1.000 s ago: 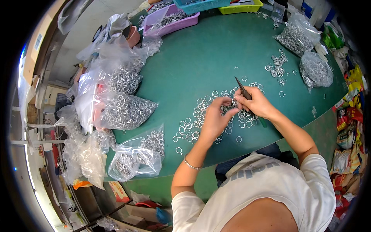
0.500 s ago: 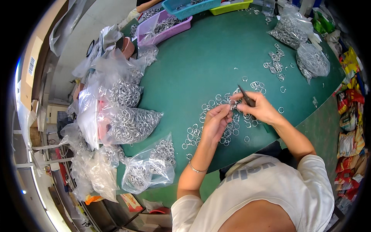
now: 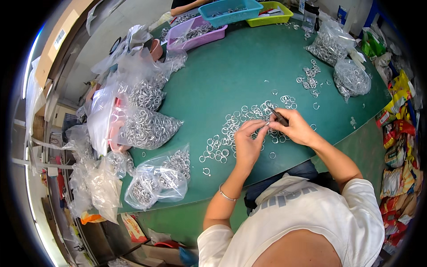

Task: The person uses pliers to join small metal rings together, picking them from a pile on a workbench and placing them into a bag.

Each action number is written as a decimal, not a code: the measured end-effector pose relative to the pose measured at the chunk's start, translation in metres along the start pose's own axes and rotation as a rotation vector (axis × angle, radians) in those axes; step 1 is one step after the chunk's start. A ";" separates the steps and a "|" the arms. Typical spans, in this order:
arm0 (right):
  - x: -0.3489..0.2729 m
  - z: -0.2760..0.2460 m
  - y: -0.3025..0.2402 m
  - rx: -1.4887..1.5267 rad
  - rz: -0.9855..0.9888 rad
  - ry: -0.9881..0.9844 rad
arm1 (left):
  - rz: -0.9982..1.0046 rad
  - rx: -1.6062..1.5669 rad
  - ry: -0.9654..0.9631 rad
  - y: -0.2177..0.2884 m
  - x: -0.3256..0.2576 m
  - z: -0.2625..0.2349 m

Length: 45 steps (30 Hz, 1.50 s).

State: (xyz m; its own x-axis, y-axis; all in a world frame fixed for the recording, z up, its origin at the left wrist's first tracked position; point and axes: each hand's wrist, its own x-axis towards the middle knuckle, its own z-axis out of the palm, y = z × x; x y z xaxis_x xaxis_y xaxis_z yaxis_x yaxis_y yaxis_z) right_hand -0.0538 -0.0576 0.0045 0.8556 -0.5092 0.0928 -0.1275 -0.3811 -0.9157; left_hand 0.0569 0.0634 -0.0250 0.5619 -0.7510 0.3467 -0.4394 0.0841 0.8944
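Note:
My left hand [image 3: 247, 144] pinches a small metal ring [image 3: 265, 126] at its fingertips, over a spread of loose silver rings [image 3: 231, 129] on the green table [image 3: 231, 71]. My right hand [image 3: 294, 127] grips a dark pair of pliers [image 3: 278, 116], whose tip points up and left, close to the ring in my left hand. Both hands meet just above the table's near edge. A thin bracelet sits on my left wrist.
Clear plastic bags of rings [image 3: 147, 129] lie piled along the table's left side, and two more bags [image 3: 351, 78] sit at the right. Purple [image 3: 195, 33], blue [image 3: 231, 10] and yellow-green trays [image 3: 269, 14] stand at the far edge. Colourful packets [image 3: 398, 133] crowd the right.
My hands stay together over the ring pile, the left fingers closing in toward the pliers' tip. The view has shifted slightly as my head moved.

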 end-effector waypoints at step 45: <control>-0.044 0.012 0.061 -0.590 -0.314 0.238 | -0.382 -0.670 -0.055 -0.013 -0.033 0.055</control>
State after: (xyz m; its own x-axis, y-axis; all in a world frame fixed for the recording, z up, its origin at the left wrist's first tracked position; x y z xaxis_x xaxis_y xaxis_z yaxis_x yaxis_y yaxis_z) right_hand -0.0931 -0.0488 -0.0599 0.7721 -0.4357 0.4626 -0.2003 -0.8577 -0.4735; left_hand 0.0055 0.0513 -0.0631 0.5462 -0.8374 -0.0196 0.3059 0.1776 0.9354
